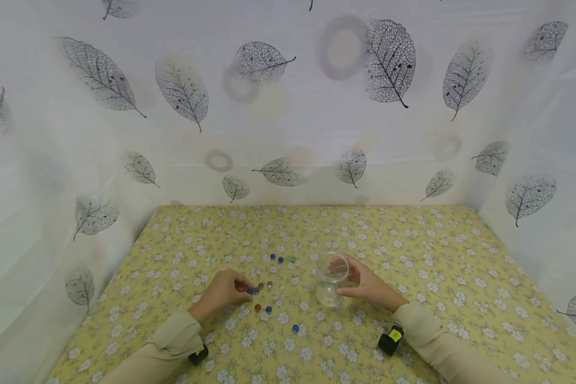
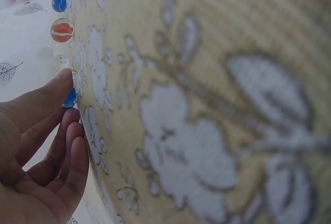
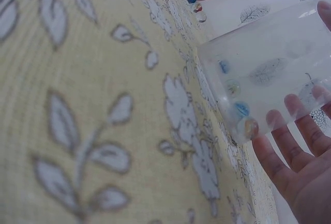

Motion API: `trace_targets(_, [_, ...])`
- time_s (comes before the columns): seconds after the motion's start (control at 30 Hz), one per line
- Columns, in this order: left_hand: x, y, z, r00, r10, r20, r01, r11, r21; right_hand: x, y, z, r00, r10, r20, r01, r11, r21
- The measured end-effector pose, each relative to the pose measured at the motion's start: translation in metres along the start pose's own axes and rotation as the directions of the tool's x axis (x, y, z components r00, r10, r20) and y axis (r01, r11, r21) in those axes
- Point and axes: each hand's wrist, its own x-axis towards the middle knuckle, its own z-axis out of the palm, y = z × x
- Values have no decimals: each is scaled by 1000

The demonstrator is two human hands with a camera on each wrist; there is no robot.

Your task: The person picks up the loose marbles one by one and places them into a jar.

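At left, the left hand, its fingers bent and nearly closed, pinches a blue marble low over the floral cloth, with an orange marble and a second blue marble near. Farther right lie a clear marble, a green marble and a lone blue marble. At right, an upright transparent cup, with marbles visible through its wall, is held by the right hand, partly open, thumb and fingers spread around its side.
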Motion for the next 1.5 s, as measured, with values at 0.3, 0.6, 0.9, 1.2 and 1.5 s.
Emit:
trace_targets(0.3, [0, -1, 1, 1000, -15, 1, 15, 1000, -13, -1, -1, 1, 1000, 12, -3, -12, 1000, 0])
trace_targets(0.6, [1, -4, 0, 999, -30, 15, 30, 1000, -5, -1, -2, 0, 1000, 12, 1, -12, 1000, -3])
trace_targets(0.9, [2, -2, -8, 995, -50, 89, 54, 998, -43, -1, 0, 0, 1000, 7, -2, -7, 1000, -12])
trace_targets(1.2, [5, -1, -19, 996, -73, 46, 75, 997, -31, 1, 2, 1, 1000, -19, -2, 19, 999, -26])
trace_targets(1.5, [15, 19, -33, 998, -13, -58, 13, 1000, -3, 0, 3, 1, 1000, -21, -10, 21, 999, -35])
